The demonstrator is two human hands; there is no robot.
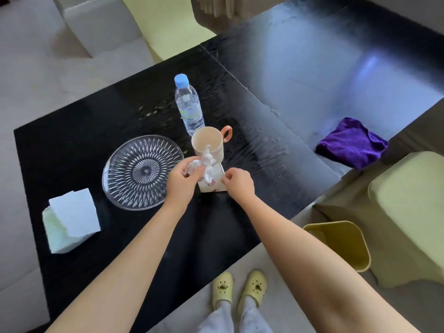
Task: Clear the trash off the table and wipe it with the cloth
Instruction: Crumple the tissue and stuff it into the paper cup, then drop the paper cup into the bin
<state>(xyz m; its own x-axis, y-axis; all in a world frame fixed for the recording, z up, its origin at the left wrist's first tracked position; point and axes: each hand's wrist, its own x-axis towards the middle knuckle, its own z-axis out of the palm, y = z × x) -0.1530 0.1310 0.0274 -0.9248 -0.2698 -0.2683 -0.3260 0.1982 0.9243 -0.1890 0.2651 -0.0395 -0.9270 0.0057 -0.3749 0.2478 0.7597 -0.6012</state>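
The left hand [182, 177] is closed around a wad of crumpled white tissue [206, 164] whose thin, wrinkled folds spill out past the fingers. The right hand [237, 182] pinches the edge of a small white paper packet [213, 183] with red print, lying flat on the glossy black surface [72, 145]. Both sit just in front of a smooth peach-coloured mug [209, 143] with a loop handle — the tissue's tip overlaps the mug's front wall, though whether it touches cannot be told.

Behind the mug stands a clear plastic water bottle [189, 106], upright, with a pale blue cap. To the left lies a round cut-glass plate [141, 171], ribbed in a radiating leaf pattern, its near right rim hidden by the left wrist. Farther left, near the surface's edge, sits a square pack of pale napkins [72, 219].

The cloth [353, 143] — purple, plush and loosely bunched — lies well apart to the right, on the far side of the surface. A yellow-green bin [341, 243] with rounded corners stands on the floor beside the surface, next to a pale green upholstered seat [408, 212]. Below, two pale yellow clogs [240, 289] show on the floor.
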